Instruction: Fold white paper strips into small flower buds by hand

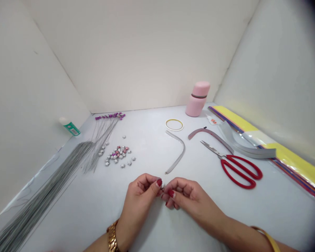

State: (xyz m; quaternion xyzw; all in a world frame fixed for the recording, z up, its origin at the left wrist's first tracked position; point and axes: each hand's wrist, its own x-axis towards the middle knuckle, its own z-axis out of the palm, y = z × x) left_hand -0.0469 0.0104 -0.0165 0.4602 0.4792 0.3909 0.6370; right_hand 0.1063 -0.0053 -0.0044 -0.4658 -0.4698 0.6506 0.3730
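Observation:
Near the front of the table, my left hand pinches a tiny silver paper star between thumb and forefinger. My right hand meets it from the other side, its fingers curled and closed at the star's edge. Fingertips cover most of the star. Just beyond my hands lies a curved silver paper strip. To the left is a loose pile of silver and pink folded stars.
A bundle of grey wires runs along the left, beside purple-tipped stems and a green-labelled tube. Red-handled scissors, a mauve strip, grey strips, a tape roll, pink flask and yellow packs lie beyond and right.

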